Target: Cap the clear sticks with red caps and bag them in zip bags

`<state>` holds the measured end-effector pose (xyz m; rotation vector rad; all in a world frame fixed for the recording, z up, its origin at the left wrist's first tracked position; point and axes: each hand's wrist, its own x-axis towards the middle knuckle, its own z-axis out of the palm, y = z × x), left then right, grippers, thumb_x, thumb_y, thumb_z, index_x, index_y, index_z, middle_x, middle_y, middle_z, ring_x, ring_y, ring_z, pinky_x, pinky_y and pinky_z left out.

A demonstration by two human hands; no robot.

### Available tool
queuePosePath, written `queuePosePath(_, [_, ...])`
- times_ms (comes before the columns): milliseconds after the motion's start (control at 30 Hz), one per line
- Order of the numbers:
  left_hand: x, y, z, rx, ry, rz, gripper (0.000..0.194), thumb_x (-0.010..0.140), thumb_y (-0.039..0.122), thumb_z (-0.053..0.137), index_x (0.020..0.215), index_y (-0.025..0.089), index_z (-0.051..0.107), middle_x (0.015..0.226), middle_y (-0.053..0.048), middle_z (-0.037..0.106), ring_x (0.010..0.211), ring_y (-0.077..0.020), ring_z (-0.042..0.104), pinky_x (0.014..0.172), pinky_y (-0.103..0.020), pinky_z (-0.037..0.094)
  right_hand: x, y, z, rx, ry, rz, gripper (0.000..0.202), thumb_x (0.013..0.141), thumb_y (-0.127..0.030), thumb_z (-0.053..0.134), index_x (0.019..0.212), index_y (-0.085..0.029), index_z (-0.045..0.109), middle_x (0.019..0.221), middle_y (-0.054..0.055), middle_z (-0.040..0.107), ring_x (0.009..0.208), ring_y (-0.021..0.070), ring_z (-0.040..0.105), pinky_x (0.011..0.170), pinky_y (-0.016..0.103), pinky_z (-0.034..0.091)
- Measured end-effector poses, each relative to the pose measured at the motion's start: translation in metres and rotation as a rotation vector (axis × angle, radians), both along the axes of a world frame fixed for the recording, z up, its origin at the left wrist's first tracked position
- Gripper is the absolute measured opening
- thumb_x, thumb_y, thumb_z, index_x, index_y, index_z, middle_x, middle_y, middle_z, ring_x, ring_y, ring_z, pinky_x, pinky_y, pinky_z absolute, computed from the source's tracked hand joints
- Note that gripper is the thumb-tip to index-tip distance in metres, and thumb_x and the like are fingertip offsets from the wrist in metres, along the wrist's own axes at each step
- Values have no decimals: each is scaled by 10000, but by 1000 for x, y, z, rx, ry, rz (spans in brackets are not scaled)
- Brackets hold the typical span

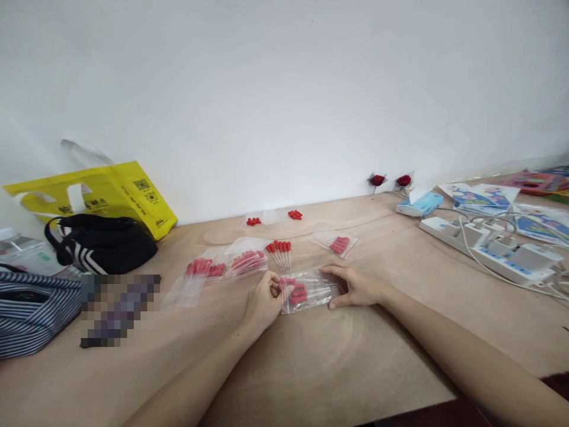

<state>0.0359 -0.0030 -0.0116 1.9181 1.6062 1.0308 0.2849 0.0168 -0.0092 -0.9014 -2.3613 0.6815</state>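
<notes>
A clear zip bag [316, 292] lies in front of me, with several red-bulbed glass droppers [299, 292] inside and their bulbs at the left end. My left hand [265, 299] pinches the bag's left edge, where the red zip line runs. At the other end my right hand [353, 287] has thumb and fingers spread apart, touching the bag's right side. Just behind the bag, loose droppers [280, 252] lie in a fan, bulbs pointing away. Further left are filled zip bags [246, 261] overlapping one another. Another filled bag [336, 243] lies behind, to the right.
Two small groups of red bulbs [295, 214] lie near the wall. On the left are a yellow bag [111, 190], a black pouch [109, 240] and a striped bag [40, 308]. A power strip [489, 249] with cables and a blue tissue pack [419, 204] stand right.
</notes>
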Motion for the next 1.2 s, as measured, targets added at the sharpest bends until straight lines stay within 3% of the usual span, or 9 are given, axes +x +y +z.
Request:
queuePosePath(233, [-5, -15, 2, -7, 78, 61, 255, 627, 399, 638, 773, 196, 584, 598, 22, 550, 514, -139, 508, 484, -234, 385, 0, 1, -2, -20, -6, -4, 759, 573, -515, 683, 1206, -170, 446, 1158, 121, 473, 1071, 253, 451, 922, 411, 360])
queuePosePath(367, [-7, -20, 2, 91, 130, -92, 319, 609, 338, 677, 900, 219, 621, 901, -39, 640, 812, -210, 567, 700, -304, 438, -1, 0, -2, -23, -11, -4, 751, 577, -514, 680, 1196, -150, 460, 1177, 131, 472, 1087, 255, 445, 930, 399, 357])
queuePosePath(467, [-8, -19, 3, 105, 251, -125, 466, 575, 323, 707, 1021, 235, 607, 1074, -72, 594, 963, -265, 519, 832, -387, 396, -2, -1, -2, -30, -16, 0, 734, 588, -509, 675, 1187, -139, 470, 1164, 135, 487, 1071, 250, 460, 919, 391, 370])
queuePosePath(633, [-12, -18, 2, 21, 445, -99, 455, 654, 226, 630, 1101, 285, 576, 1267, -85, 440, 1125, -313, 393, 887, -473, 336, -2, 0, -1, -5, -27, -3, 746, 575, -528, 674, 1187, -153, 475, 1160, 131, 490, 1070, 262, 457, 918, 411, 364])
queuePosePath(733, [-17, -20, 0, -4, 476, -111, 470, 669, 235, 614, 1128, 306, 548, 1304, -77, 383, 1180, -333, 318, 894, -513, 313, -1, 0, 0, 4, -45, 1, 743, 580, -542, 663, 1185, -150, 481, 1163, 134, 495, 1071, 264, 457, 917, 412, 366])
queuePosePath(833, [-24, -18, 1, 80, 399, -61, 324, 689, 219, 584, 1010, 253, 613, 1215, -81, 446, 1133, -295, 377, 901, -474, 333, -1, 0, 1, -5, -56, 14, 737, 599, -552, 643, 1192, -146, 480, 1180, 138, 495, 1082, 263, 457, 928, 407, 362])
queuePosePath(933, [-27, -7, 12, 221, 318, 23, 152, 723, 198, 532, 839, 192, 629, 989, -71, 535, 975, -233, 489, 862, -392, 384, -1, -1, 2, -15, -67, 19, 738, 611, -565, 625, 1201, -147, 478, 1225, 143, 464, 1133, 275, 418, 963, 419, 327])
queuePosePath(1033, [-18, 16, 30, 257, 397, -4, 132, 750, 239, 517, 797, 184, 628, 847, -50, 552, 883, -210, 512, 818, -338, 398, -1, -2, 1, -18, -80, 26, 734, 627, -570, 608, 1210, -146, 472, 1257, 143, 437, 1176, 277, 373, 988, 423, 295])
queuePosePath(1200, [12, 77, 42, 125, 606, 18, 261, 695, 319, 598, 932, 217, 636, 982, -66, 551, 993, -247, 446, 862, -340, 348, -2, -1, 0, -10, -95, 42, 725, 644, -566, 596, 1219, -145, 462, 1252, 144, 443, 1175, 271, 376, 982, 420, 306])
